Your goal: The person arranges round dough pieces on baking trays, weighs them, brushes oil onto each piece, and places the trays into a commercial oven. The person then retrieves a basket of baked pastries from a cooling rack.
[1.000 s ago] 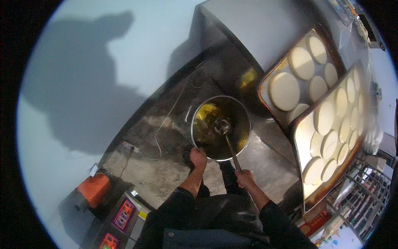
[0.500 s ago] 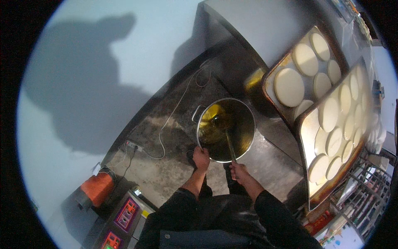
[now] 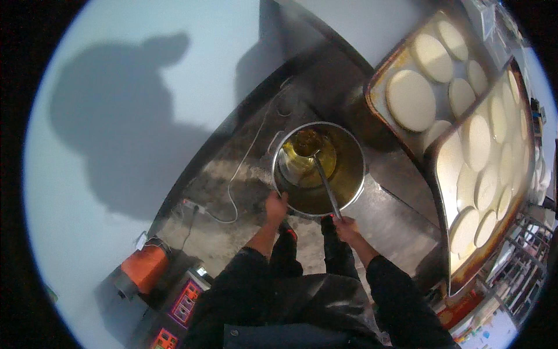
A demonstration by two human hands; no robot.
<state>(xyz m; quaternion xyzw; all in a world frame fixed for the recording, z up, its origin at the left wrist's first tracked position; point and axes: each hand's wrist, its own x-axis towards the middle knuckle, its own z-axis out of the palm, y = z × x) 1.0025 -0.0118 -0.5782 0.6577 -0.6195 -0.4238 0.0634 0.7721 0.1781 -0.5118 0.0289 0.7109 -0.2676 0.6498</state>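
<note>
Head view: two trays of pale dough rounds, upper right. Frame centre: steel pot of yellow oil. Your left hand clasps its near rim; your right hand grasps the ladle. Judged step: ladling oil; next, lift level.

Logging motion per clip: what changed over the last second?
The ladle bowl swung from the pot centre toward its far left side, the right hand steering the handle. The left hand stayed on the pot rim; the trays of dough rounds look untouched.
</note>
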